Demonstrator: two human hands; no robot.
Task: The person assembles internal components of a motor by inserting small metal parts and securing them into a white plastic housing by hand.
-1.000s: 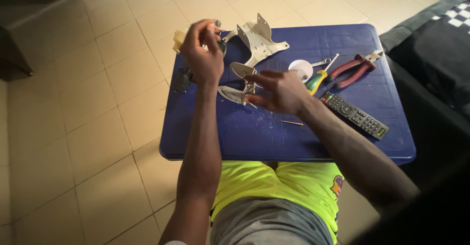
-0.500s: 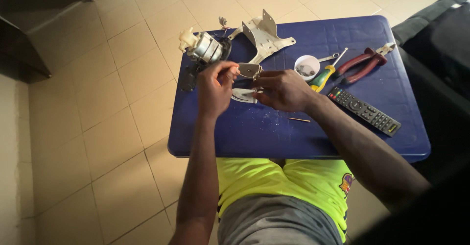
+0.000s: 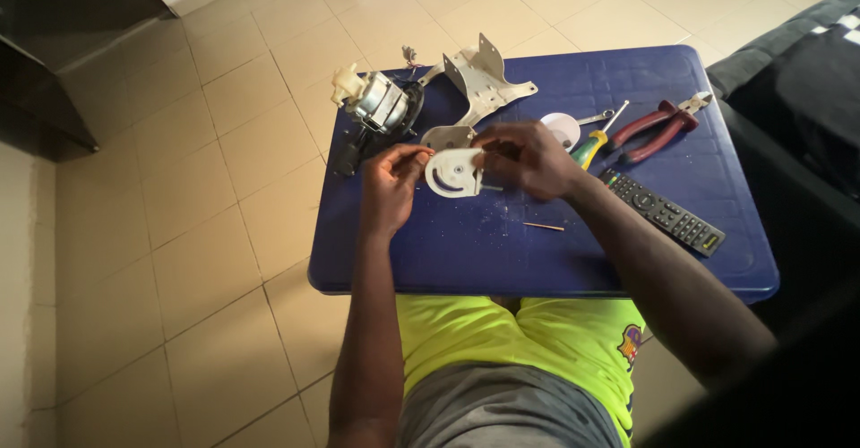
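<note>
- My left hand and right hand both pinch a round white part over the middle of the blue surface.
- The motor sits at 10 o'clock from it.
- The pliers and remote lie at 3 o'clock.

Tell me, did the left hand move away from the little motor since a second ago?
Yes. The left hand was up at the table's far edge, covering the motor. Now it is nearer the person, beside the right hand, on the white round part.
</note>
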